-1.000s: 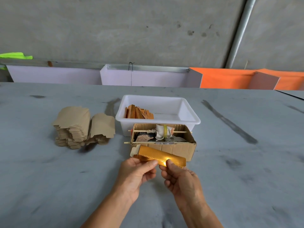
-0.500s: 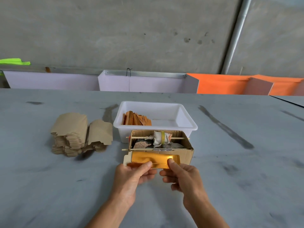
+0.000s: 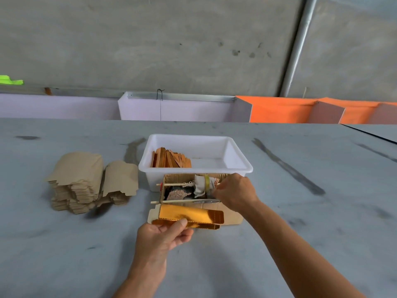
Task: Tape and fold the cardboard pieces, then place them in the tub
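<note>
Head view: the right hand (image 3: 235, 193) has let go of the gold cardboard piece (image 3: 189, 216) and now reaches into the cardboard box (image 3: 231, 218), fingers curled at the tape roll (image 3: 206, 182); whether it grips tape, I cannot tell. The left hand (image 3: 163, 235) alone pinches the piece, just before the white tub (image 3: 194, 168). Taping likely comes next.

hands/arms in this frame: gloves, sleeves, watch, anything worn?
Nothing worn that shows. The left hand and right hand are bare, no gloves, no rings visible. Both forearms are bare to the bottom edge of the frame: no sleeves, watch, bands or markings.
</note>
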`<action>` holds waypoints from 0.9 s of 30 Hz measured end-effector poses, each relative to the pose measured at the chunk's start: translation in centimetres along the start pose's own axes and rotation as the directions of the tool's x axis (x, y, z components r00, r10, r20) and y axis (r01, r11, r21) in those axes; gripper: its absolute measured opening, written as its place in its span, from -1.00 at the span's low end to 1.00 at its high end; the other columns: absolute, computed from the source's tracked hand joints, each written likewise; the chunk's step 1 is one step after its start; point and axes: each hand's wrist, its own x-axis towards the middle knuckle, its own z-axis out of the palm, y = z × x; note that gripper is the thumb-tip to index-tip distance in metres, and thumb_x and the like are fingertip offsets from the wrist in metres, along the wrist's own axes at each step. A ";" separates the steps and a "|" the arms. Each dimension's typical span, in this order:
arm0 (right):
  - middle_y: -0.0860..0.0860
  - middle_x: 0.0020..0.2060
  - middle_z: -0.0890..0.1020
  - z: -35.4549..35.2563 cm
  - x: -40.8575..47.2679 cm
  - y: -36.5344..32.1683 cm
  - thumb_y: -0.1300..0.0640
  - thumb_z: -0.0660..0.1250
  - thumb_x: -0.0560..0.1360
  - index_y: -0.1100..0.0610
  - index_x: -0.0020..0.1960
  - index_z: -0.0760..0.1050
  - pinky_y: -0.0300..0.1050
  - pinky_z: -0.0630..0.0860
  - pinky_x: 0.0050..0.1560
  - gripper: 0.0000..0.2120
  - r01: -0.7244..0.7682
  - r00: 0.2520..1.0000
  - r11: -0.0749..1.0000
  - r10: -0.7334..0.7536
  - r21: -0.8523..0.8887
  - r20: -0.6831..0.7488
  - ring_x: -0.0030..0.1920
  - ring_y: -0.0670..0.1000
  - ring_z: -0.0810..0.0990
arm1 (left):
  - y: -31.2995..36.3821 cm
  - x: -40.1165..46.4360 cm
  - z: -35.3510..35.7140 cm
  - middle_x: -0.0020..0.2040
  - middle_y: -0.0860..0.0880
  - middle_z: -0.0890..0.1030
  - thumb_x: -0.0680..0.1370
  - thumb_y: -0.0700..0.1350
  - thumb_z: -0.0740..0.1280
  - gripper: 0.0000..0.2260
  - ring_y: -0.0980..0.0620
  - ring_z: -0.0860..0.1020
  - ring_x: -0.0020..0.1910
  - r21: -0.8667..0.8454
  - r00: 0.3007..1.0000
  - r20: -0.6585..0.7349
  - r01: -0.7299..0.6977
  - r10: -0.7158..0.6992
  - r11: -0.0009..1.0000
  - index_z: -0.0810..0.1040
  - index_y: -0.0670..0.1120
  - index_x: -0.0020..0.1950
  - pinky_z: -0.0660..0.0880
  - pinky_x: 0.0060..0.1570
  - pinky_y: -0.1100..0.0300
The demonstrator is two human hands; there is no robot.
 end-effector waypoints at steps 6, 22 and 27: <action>0.06 -0.08 0.56 0.9 1.7 -0.3 0.02 0.39 0.42 0.14 -0.01 0.45 -0.09 0.57 -0.02 -0.75 -0.020 0.994 1.000 0.022 -0.017 0.104 0.01 0.06 0.54 | -0.1 0.0 0.0 -0.25 -0.30 0.65 0.23 -0.22 0.48 -0.83 -0.22 0.65 -0.31 -0.001 1.000 0.019 -0.018 0.018 1.000 0.65 -0.21 -0.22 0.59 -0.35 0.12; 0.00 -0.28 0.54 2.4 2.2 -0.9 0.11 0.42 0.42 0.09 -0.21 0.38 -0.11 0.58 -0.16 -0.80 -0.121 0.992 0.988 0.123 0.091 -0.009 -0.16 0.02 0.61 | -0.3 0.0 -0.4 -0.24 -0.28 0.66 0.24 -0.23 0.48 -0.74 -0.20 0.66 -0.31 0.018 1.000 0.007 -0.020 0.020 1.000 0.60 -0.26 -0.11 0.59 -0.36 0.14; 0.05 -0.19 0.59 2.3 2.1 -0.9 0.16 0.41 0.42 0.15 -0.11 0.47 -0.02 0.62 -0.03 -0.87 -0.129 0.991 0.985 0.131 0.118 -0.010 -0.11 0.06 0.63 | -0.2 -0.1 -0.4 -0.25 -0.28 0.66 0.34 -0.32 0.46 -0.84 -0.20 0.65 -0.32 0.025 1.000 0.011 -0.013 0.013 1.000 0.60 -0.27 -0.10 0.59 -0.36 0.14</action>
